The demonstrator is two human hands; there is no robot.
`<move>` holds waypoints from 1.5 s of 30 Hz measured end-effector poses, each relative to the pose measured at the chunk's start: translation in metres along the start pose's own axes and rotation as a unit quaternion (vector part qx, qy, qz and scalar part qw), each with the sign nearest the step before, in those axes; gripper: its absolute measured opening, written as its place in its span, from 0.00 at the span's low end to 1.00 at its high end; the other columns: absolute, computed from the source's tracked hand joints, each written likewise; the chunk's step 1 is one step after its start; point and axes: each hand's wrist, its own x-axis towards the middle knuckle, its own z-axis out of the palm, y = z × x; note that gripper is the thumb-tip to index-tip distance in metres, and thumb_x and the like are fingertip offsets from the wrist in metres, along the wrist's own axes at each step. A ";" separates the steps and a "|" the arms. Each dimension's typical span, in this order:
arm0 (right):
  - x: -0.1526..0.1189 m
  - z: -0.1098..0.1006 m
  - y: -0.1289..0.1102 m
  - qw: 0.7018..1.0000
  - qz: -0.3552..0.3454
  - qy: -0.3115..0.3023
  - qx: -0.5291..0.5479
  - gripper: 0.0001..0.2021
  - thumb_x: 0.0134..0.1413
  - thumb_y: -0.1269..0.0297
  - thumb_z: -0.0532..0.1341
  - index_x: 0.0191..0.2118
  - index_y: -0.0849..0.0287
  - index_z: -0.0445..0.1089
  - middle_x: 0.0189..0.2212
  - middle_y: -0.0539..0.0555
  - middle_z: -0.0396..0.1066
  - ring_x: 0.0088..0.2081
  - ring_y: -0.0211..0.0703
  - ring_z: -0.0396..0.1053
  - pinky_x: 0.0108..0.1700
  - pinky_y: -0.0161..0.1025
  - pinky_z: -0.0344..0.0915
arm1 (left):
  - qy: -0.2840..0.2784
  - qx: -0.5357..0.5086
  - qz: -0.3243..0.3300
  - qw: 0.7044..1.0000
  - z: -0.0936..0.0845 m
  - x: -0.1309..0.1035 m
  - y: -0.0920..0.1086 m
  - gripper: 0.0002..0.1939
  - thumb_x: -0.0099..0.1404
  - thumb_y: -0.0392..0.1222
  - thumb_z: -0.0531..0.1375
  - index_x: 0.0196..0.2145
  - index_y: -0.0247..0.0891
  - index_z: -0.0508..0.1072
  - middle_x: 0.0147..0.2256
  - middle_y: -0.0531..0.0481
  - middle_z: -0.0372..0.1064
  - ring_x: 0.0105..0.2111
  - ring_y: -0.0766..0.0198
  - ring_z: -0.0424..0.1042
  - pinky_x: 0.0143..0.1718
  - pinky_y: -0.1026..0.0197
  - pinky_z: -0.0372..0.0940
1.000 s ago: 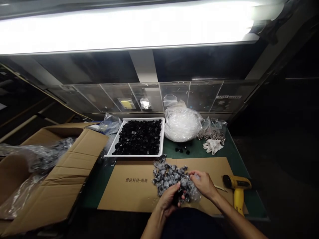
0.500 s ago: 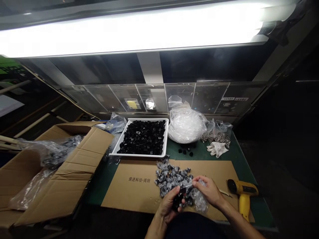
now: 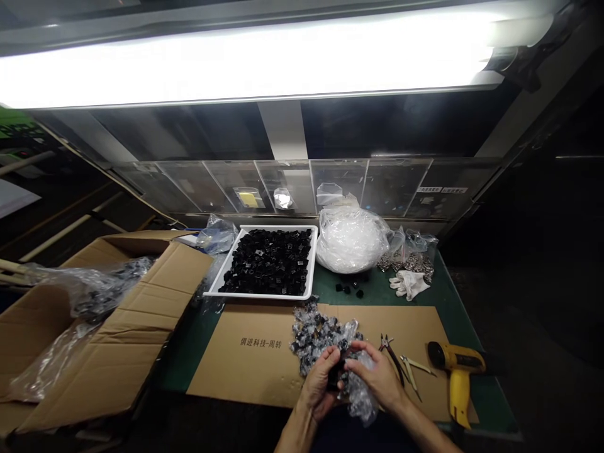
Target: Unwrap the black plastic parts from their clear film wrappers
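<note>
Small black plastic parts [image 3: 334, 377] sit in my left hand [image 3: 317, 387], its fingers curled round them and its thumb on top. My right hand [image 3: 380, 377] is close beside it, with thumb and forefinger closed near the same parts. A crumpled bunch of clear plastic wrap [image 3: 363, 402] hangs under the right palm, gripped by fingers that are partly hidden. Just beyond both hands, a pile of black parts in clear wrap [image 3: 311, 336] is spread on a flat cardboard sheet [image 3: 236, 371].
Pliers [image 3: 387, 346], pale tweezers [image 3: 410, 371] and a yellow heat gun [image 3: 457, 371] lie to the right. Behind are a white tray [image 3: 312, 264] of black parts, a big clear bag [image 3: 352, 239] and a white glove [image 3: 408, 285]. An open carton [image 3: 155, 314] stands left.
My right hand has come in toward the left hand from the right, carrying the wrap with it. The pliers and more of the tweezers now show. The view has shifted slightly.
</note>
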 end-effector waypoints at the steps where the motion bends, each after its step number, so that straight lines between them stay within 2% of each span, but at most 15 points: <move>1: 0.001 0.005 -0.002 1.000 -0.001 0.001 0.000 0.24 0.44 0.50 0.68 0.45 0.59 0.72 0.40 0.55 0.76 0.40 0.50 0.73 0.44 0.41 0.69 | -0.001 -0.001 0.003 1.000 0.000 0.001 -0.001 0.22 0.54 0.43 0.70 0.42 0.39 0.65 0.32 0.54 0.70 0.23 0.72 0.68 0.14 0.72 0.52; 4: 0.005 0.013 -0.005 1.000 0.006 0.015 0.012 0.22 0.46 0.50 0.67 0.44 0.60 0.72 0.36 0.55 0.76 0.36 0.49 0.73 0.39 0.40 0.69 | -0.007 0.007 0.008 1.000 -0.001 0.004 -0.005 0.21 0.53 0.42 0.70 0.42 0.39 0.66 0.28 0.56 0.67 0.23 0.71 0.67 0.15 0.72 0.50; 7: 0.009 0.013 -0.004 1.000 -0.012 0.019 0.017 0.21 0.48 0.52 0.67 0.45 0.60 0.71 0.39 0.56 0.76 0.39 0.49 0.72 0.42 0.40 0.69 | -0.016 0.034 0.010 0.999 -0.002 0.007 -0.009 0.20 0.52 0.41 0.70 0.39 0.38 0.67 0.24 0.57 0.64 0.21 0.72 0.65 0.16 0.71 0.50; 12: 0.010 0.012 -0.001 0.999 -0.026 0.028 -0.002 0.22 0.48 0.51 0.66 0.45 0.60 0.72 0.38 0.56 0.75 0.40 0.50 0.72 0.44 0.40 0.68 | -0.022 0.086 0.053 0.995 0.007 0.005 -0.012 0.19 0.51 0.43 0.70 0.38 0.34 0.70 0.27 0.53 0.69 0.24 0.70 0.67 0.22 0.70 0.56; 15: 0.011 0.009 -0.004 0.999 -0.019 0.029 -0.030 0.20 0.49 0.49 0.65 0.42 0.60 0.74 0.35 0.54 0.76 0.36 0.47 0.72 0.40 0.37 0.67 | -0.043 0.149 0.071 0.985 0.013 -0.004 -0.003 0.23 0.50 0.44 0.70 0.41 0.33 0.71 0.30 0.51 0.70 0.23 0.70 0.67 0.21 0.70 0.57; 18: 0.011 0.002 -0.011 0.998 -0.013 0.008 -0.062 0.18 0.50 0.49 0.63 0.38 0.60 0.74 0.33 0.54 0.76 0.34 0.46 0.71 0.37 0.36 0.66 | -0.065 0.173 0.037 0.982 0.009 -0.013 0.016 0.26 0.51 0.43 0.70 0.46 0.35 0.70 0.32 0.50 0.71 0.26 0.67 0.70 0.16 0.72 0.54; 22: 0.010 -0.003 -0.024 0.994 -0.024 -0.033 -0.104 0.16 0.53 0.51 0.61 0.37 0.60 0.74 0.32 0.52 0.75 0.34 0.45 0.70 0.37 0.36 0.65 | -0.061 0.104 -0.036 0.992 -0.005 -0.009 0.032 0.26 0.57 0.50 0.64 0.52 0.40 0.67 0.37 0.48 0.71 0.33 0.61 0.74 0.14 0.72 0.56; 26: 0.006 0.002 -0.042 0.981 -0.035 -0.085 -0.172 0.14 0.56 0.55 0.57 0.36 0.59 0.76 0.29 0.51 0.75 0.32 0.44 0.69 0.36 0.36 0.63 | -0.090 0.064 -0.074 0.991 -0.013 0.009 0.026 0.25 0.61 0.58 0.59 0.48 0.36 0.70 0.36 0.47 0.72 0.26 0.63 0.73 0.14 0.70 0.59; 30: 0.003 0.009 -0.049 0.977 -0.050 -0.090 -0.186 0.14 0.58 0.57 0.56 0.39 0.58 0.76 0.36 0.53 0.76 0.40 0.48 0.71 0.44 0.38 0.63 | -0.123 0.007 -0.097 0.988 -0.014 0.023 0.012 0.23 0.63 0.55 0.59 0.46 0.34 0.71 0.29 0.49 0.72 0.21 0.65 0.71 0.14 0.68 0.62; 33: 0.003 0.010 -0.046 0.977 -0.052 -0.088 -0.185 0.14 0.58 0.56 0.56 0.39 0.58 0.76 0.38 0.54 0.76 0.41 0.48 0.71 0.46 0.38 0.63 | -0.121 -0.034 -0.121 0.985 -0.015 0.028 0.004 0.18 0.62 0.51 0.60 0.40 0.32 0.72 0.24 0.51 0.70 0.20 0.65 0.70 0.14 0.67 0.62; 38: -0.004 0.001 -0.031 0.981 -0.011 -0.073 -0.177 0.21 0.58 0.46 0.55 0.28 0.60 0.71 0.23 0.50 0.69 0.28 0.41 0.65 0.31 0.34 0.60 | -0.097 -0.040 -0.144 0.984 -0.022 0.034 -0.006 0.17 0.60 0.54 0.61 0.36 0.35 0.72 0.26 0.52 0.70 0.20 0.65 0.70 0.12 0.68 0.60; 40: -0.013 -0.006 -0.020 0.983 0.010 -0.068 -0.170 0.23 0.55 0.43 0.56 0.24 0.60 0.67 0.20 0.48 0.65 0.26 0.39 0.62 0.28 0.33 0.58 | -0.067 -0.030 -0.157 0.985 -0.024 0.039 -0.008 0.19 0.60 0.56 0.60 0.35 0.35 0.71 0.27 0.51 0.71 0.20 0.65 0.71 0.12 0.69 0.59; 43: -0.035 -0.017 0.001 0.984 0.037 -0.087 -0.150 0.22 0.47 0.40 0.60 0.25 0.57 0.68 0.23 0.50 0.68 0.29 0.44 0.67 0.33 0.37 0.65 | -0.004 0.011 -0.199 0.980 -0.019 0.054 -0.003 0.20 0.61 0.58 0.58 0.32 0.35 0.69 0.27 0.49 0.71 0.20 0.65 0.72 0.10 0.72 0.53; 44: -0.042 -0.019 0.007 0.984 0.044 -0.093 -0.146 0.20 0.43 0.41 0.62 0.27 0.55 0.70 0.26 0.51 0.70 0.32 0.47 0.70 0.35 0.40 0.67 | 0.009 0.037 -0.215 0.976 -0.012 0.060 0.003 0.20 0.61 0.58 0.58 0.31 0.35 0.69 0.26 0.48 0.71 0.20 0.65 0.72 0.10 0.72 0.51; 45: -0.049 -0.021 0.012 0.985 0.047 -0.073 -0.147 0.17 0.42 0.43 0.64 0.28 0.52 0.72 0.29 0.52 0.72 0.36 0.51 0.72 0.38 0.42 0.69 | 0.011 0.067 -0.226 0.972 -0.002 0.066 0.011 0.21 0.62 0.59 0.57 0.31 0.35 0.68 0.26 0.48 0.70 0.20 0.65 0.72 0.09 0.73 0.49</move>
